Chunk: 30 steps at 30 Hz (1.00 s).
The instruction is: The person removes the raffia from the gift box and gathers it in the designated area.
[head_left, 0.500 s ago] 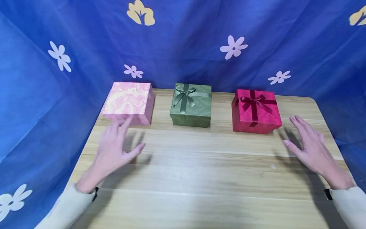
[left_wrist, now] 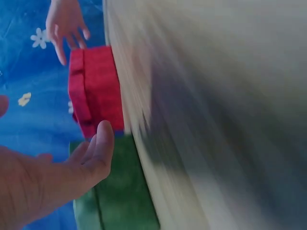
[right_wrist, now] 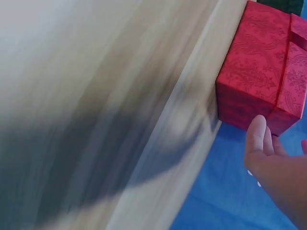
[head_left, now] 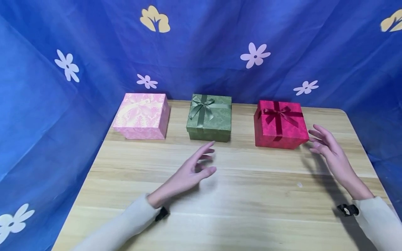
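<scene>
Three lidded gift boxes stand in a row along the back of the wooden table. At the left is a pink box with a pale bow. The green box in the middle has a green ribbon bow. To the right stands a red box tied with a dark red ribbon. My left hand hovers over the table in front of the green box, fingers loosely spread and holding nothing. My right hand is beside the red box's right side, its relaxed fingertips right by that side, also holding nothing.
A blue cloth with white and yellow flower prints hangs behind the table and down both sides. A small pale scrap lies on the tabletop to the right. Black straps sit at the wrists.
My left hand has moved right, from in front of the pink box to in front of the green one. My right hand has shifted slightly left, closer to the red box. The boxes stay put.
</scene>
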Motion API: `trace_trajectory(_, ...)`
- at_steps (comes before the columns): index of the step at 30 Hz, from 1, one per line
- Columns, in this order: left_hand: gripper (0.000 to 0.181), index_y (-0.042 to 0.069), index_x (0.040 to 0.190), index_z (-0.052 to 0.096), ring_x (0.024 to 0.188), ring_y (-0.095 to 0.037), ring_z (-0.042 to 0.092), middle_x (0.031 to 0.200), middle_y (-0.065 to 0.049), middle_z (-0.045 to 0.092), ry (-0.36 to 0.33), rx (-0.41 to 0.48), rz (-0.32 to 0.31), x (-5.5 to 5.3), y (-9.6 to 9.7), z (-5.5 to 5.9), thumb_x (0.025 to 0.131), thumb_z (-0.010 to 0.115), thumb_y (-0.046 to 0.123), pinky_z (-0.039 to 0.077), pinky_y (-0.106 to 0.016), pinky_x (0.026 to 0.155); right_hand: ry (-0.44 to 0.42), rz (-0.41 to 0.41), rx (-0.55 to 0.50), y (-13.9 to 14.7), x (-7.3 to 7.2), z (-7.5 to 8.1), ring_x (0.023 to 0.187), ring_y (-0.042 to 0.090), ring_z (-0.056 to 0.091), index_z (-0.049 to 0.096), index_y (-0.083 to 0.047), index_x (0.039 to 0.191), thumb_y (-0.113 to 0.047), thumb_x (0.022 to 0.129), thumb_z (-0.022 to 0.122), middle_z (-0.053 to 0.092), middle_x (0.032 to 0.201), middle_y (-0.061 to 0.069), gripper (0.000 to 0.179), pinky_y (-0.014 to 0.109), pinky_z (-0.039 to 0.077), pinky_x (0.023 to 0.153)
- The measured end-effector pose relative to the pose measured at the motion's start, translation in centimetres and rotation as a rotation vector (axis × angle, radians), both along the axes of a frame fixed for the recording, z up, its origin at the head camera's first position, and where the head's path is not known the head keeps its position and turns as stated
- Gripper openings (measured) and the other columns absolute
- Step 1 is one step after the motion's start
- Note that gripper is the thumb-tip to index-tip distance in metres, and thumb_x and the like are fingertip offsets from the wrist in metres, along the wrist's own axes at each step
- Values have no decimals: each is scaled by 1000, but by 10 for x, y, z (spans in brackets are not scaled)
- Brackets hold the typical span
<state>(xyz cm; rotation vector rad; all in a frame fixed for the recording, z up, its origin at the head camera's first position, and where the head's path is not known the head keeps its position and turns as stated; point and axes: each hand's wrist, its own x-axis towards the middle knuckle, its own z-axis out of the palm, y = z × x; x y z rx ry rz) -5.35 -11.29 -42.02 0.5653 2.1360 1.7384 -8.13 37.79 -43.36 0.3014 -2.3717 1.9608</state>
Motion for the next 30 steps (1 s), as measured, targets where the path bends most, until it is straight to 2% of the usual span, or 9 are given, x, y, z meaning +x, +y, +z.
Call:
trace_trajectory(2,83,24,176,25,144,-44,50,163,-21,45,-11,27,-18,-8,18,-3,107,72,24,46,-57,114,-39,10,-85,-1,-4,0,132,8,58,36,-10,171,-1,115,41,48,158,9,56,18,54,96)
trace_trajectory(5,85,25,176,21,142,-44,52,163,-23,44,-29,59,-33,-20,44,-6,107,71,24,51,-54,110,-89,20,-165,-4,-12,-1,133,10,57,35,-12,171,-1,115,40,44,160,11,57,20,54,97)
trace_trajectory(10,86,34,176,21,132,-36,59,162,-21,43,-96,136,-38,-42,86,-8,107,70,22,61,-58,93,-139,37,-292,-7,-26,-3,131,13,57,35,-12,171,2,114,37,43,157,9,58,22,56,93)
trace_trajectory(13,87,36,176,21,122,-26,65,161,-16,44,-123,171,-9,-58,111,-9,107,72,22,61,-61,88,-168,45,-336,-10,-37,-2,128,13,57,35,-13,171,1,114,37,43,155,7,59,22,55,89)
trace_trajectory(17,86,35,175,25,115,-32,69,160,-16,43,-153,191,53,-81,140,-10,105,73,25,60,-63,89,-209,39,-378,-11,-51,0,124,13,58,35,-15,171,0,114,38,43,152,5,58,21,54,87)
trace_trajectory(20,83,36,175,28,117,-43,66,161,-21,42,-191,222,91,-95,156,-12,105,72,25,58,-66,89,-227,30,-402,-11,-59,0,124,12,57,36,-16,171,2,113,38,44,150,3,60,22,55,87)
trace_trajectory(23,81,36,174,31,114,-44,65,156,-19,45,-208,256,117,-107,167,-12,104,71,21,56,-68,87,-228,30,-395,-11,-65,-1,125,13,56,36,-16,171,4,112,37,44,149,3,63,21,55,84)
trace_trajectory(26,80,34,173,33,102,-30,66,144,-11,50,-194,251,131,-117,175,-12,105,70,20,60,-60,82,-224,46,-388,-11,-68,-3,124,14,54,35,-16,171,8,110,35,42,150,4,66,20,54,83)
trace_trajectory(30,73,31,171,40,86,-16,59,123,-5,54,-174,254,185,-131,187,-14,105,69,15,59,-47,72,-235,76,-412,-10,-73,-4,122,14,56,36,-18,171,10,108,33,40,149,5,69,20,55,85)
